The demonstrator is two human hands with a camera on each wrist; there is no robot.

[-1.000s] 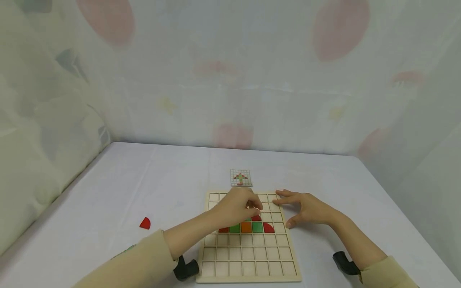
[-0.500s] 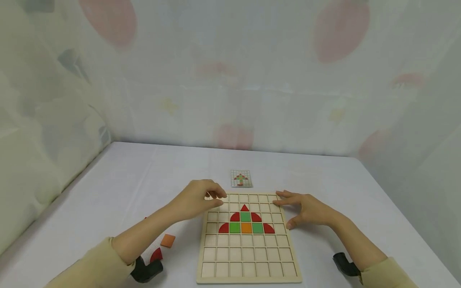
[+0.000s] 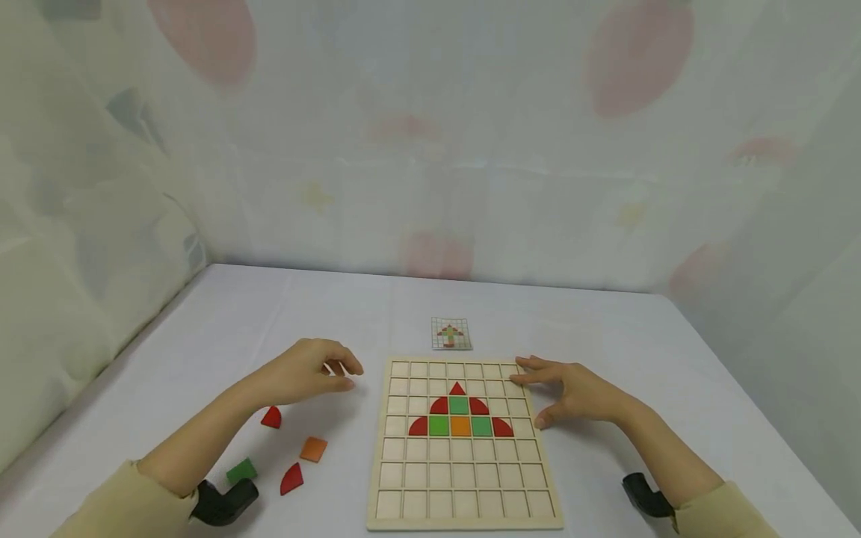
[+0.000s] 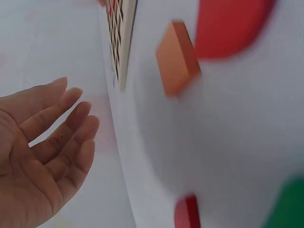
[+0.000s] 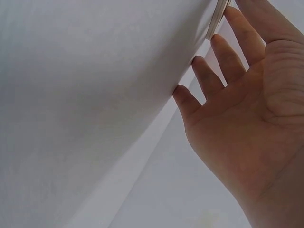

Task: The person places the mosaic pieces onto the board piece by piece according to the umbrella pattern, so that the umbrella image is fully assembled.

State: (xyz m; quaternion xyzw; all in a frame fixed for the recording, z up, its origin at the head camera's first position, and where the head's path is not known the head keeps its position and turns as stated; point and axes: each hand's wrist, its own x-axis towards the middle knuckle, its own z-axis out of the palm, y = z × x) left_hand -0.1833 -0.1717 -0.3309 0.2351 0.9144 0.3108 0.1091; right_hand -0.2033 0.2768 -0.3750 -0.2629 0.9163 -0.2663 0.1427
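My left hand [image 3: 309, 371] hovers over the table left of the board, fingers relaxed and holding nothing. Below it lie an orange square tile [image 3: 313, 449], a red quarter-round tile [image 3: 292, 479], a second red quarter-round tile [image 3: 271, 417] and a green tile [image 3: 242, 471]. My right hand [image 3: 572, 390] rests at the right edge of the wooden grid board [image 3: 464, 521], fingers spread, fingertips on its rim. On the board, red, green and orange tiles form a stepped shape with a red triangle [image 3: 457, 388] on top and an orange square [image 3: 460, 426] in the lower row.
A small pattern card [image 3: 451, 333] showing a coloured figure on a grid lies just behind the board. White cloth covers the table [image 3: 605, 321]. A printed curtain [image 3: 525, 149] hangs along the back and sides. Black wrist mounts [image 3: 647, 495] sit at both wrists.
My left hand has moved left from over the board to above the loose tiles, uncovering the tile shape and the orange, red and green pieces. The right hand has stayed at the board's edge.
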